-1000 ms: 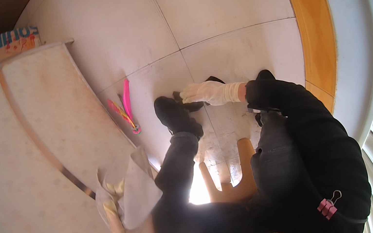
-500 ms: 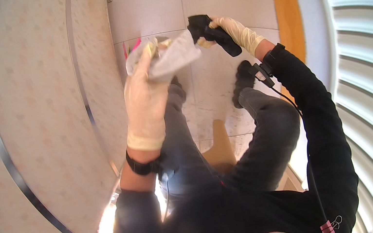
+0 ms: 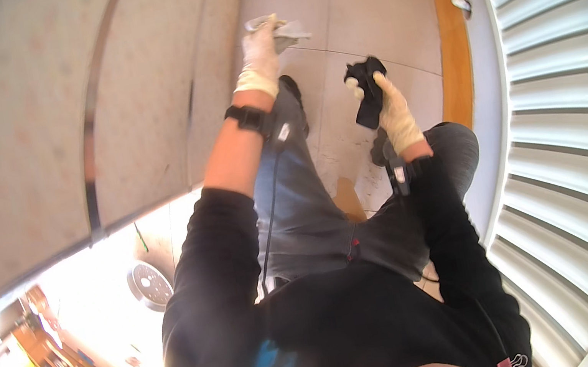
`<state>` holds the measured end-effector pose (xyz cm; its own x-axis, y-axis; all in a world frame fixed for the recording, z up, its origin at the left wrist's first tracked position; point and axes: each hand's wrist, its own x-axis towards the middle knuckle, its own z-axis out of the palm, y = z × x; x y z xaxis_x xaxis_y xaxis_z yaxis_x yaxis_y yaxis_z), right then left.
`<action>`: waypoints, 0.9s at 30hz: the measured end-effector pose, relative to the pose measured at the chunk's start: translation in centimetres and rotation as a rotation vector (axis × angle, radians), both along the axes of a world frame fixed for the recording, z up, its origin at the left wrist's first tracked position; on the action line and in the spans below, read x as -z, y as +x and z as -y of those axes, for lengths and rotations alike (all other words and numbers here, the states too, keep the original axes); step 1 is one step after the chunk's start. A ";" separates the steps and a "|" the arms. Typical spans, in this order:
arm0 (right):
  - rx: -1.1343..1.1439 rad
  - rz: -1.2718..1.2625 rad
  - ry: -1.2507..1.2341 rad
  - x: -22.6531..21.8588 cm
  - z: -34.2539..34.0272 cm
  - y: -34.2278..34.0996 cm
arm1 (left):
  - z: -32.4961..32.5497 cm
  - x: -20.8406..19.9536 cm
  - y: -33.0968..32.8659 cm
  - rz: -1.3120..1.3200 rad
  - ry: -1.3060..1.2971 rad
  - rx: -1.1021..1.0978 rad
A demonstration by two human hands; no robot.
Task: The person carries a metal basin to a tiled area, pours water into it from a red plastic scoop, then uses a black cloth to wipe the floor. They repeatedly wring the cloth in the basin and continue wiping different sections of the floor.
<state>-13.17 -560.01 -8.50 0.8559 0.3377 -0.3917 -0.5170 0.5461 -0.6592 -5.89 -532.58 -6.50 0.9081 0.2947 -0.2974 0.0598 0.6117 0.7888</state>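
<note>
Gloved left hand (image 3: 261, 53) at twelve o'clock, fingers closed on a pale cloth (image 3: 281, 30) pressed near the panel (image 3: 63, 105). Right hand (image 3: 392, 109) at one o'clock grips a black sock (image 3: 367, 89), held clear above the floor (image 3: 373, 7).

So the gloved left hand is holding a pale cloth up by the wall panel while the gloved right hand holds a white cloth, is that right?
Not quite: in the head view the right hand holds a black cloth, not a white one. The left hand does hold the pale cloth by the wall panel.
</note>
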 end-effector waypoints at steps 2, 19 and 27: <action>0.020 0.038 0.021 0.7 -1.2 -3.4 | -0.3 -0.6 -0.5 -0.005 -0.003 -0.005; -0.028 0.339 -0.965 4.8 3.7 -5.3 | 6.4 -1.0 -8.7 0.009 0.212 0.240; -0.079 0.286 -1.220 8.4 6.8 -5.7 | 8.6 0.1 -8.4 -0.023 0.353 0.251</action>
